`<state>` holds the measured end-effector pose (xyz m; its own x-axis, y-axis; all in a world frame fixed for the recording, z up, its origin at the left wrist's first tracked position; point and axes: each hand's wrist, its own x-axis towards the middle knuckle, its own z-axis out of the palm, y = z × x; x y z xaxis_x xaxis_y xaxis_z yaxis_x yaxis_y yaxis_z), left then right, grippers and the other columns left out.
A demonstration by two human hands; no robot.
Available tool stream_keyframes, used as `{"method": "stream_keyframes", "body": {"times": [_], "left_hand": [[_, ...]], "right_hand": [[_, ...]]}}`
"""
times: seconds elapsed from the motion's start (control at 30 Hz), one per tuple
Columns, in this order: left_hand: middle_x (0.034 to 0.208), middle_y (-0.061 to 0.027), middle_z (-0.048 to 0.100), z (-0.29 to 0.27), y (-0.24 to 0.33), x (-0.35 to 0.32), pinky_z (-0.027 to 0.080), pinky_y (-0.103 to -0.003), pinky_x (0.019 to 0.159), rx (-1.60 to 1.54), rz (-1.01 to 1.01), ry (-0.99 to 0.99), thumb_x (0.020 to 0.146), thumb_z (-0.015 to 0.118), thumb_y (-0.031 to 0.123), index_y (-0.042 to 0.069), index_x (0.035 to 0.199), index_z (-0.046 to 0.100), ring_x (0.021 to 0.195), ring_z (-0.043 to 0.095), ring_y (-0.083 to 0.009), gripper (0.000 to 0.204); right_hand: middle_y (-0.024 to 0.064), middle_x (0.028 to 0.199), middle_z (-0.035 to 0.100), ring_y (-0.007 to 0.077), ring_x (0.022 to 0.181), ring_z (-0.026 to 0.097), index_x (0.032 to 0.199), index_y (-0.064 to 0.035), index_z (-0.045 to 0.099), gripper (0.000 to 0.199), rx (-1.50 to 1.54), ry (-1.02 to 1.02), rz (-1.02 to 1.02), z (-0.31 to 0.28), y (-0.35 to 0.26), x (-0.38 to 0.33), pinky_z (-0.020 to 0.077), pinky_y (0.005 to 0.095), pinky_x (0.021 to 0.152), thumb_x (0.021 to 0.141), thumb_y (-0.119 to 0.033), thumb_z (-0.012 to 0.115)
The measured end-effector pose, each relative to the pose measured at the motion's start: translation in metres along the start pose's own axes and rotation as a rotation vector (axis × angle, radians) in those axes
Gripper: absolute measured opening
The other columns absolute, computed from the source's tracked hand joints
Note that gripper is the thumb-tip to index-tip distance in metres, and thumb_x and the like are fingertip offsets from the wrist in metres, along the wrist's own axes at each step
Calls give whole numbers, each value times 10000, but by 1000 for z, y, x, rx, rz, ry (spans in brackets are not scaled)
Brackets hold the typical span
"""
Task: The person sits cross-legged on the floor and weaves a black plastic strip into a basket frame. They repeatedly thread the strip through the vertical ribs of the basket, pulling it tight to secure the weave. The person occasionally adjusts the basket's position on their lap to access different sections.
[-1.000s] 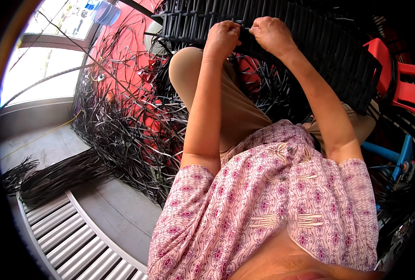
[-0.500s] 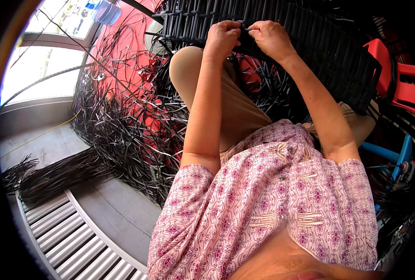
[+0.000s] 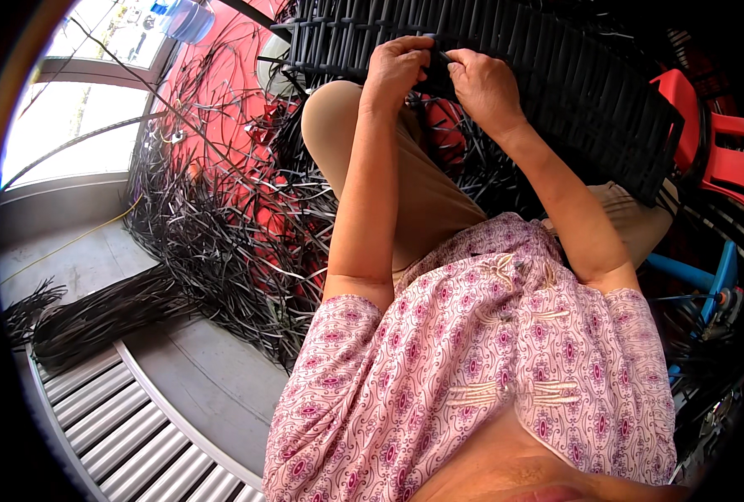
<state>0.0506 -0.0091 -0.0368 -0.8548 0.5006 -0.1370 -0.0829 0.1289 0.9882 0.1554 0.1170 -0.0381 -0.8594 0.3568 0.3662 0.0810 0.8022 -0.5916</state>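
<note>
Black wicker panel of closely woven flat strips lies across the far side, from centre to right, in front of the person; its far edge is cut off and its darker right part melts into shadow. The left hand has its fingers curled in at the panel's near edge, and what they grip, if anything, is hidden. The right hand, just beside it, pinches a thin dark strip between thumb and forefinger; the strip's other end is hard to trace. Beige-trousered knees stand close under the panel and block part of the space beneath. To the left, a loose tangle of shiny black strips covers much of a smooth red floor. Nearer, a thick, brushlike black bundle rests on a ribbed, silvery slatted rack. Moulded red plastic seats stand far right.
</note>
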Motion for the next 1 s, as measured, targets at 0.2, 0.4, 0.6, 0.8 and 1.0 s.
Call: {"method": "stream_keyframes", "body": {"times": [0.2, 0.4, 0.6, 0.8, 1.0], "left_hand": [[789, -5, 672, -1, 1, 0, 450, -191, 559, -1, 10, -10, 890, 645, 51, 23, 1145, 727, 602, 550, -63, 270], [779, 0, 673, -2, 3, 0, 436, -186, 550, -20, -9, -21, 887, 650, 55, 30, 1136, 733, 595, 543, -57, 263], [795, -1, 670, -4, 0, 4, 436, -197, 526, -11, -9, -50, 883, 648, 46, 6, 1152, 715, 585, 545, -62, 280], [747, -83, 700, -2, 0, 7, 513, -257, 568, 220, 74, -10, 840, 663, 78, -52, 1065, 723, 596, 652, -124, 267], [719, -90, 699, 1, 13, -2, 512, -270, 529, 225, 51, 62, 850, 663, 117, -47, 965, 723, 593, 685, -137, 210]], "right_hand": [[204, 935, 719, 371, 876, 706, 1056, -85, 748, 233, 2, 10, 16, 3, 0, 0, 571, 455, 802, 890, -169, 608], [230, 950, 723, 316, 840, 727, 1099, -65, 747, 312, 271, -253, 168, -3, 20, 34, 575, 394, 802, 828, -109, 599], [29, 792, 688, 102, 691, 623, 1134, 33, 713, 302, 441, -483, 345, -12, 20, 54, 525, 244, 670, 862, -55, 616], [155, 861, 739, 217, 773, 720, 1065, 25, 729, 272, 124, -341, 169, -3, 16, 55, 564, 333, 752, 834, -93, 646], [193, 959, 728, 329, 929, 708, 1039, -17, 730, 280, 78, -199, 56, -14, -2, 39, 551, 396, 839, 852, -225, 704]]}}
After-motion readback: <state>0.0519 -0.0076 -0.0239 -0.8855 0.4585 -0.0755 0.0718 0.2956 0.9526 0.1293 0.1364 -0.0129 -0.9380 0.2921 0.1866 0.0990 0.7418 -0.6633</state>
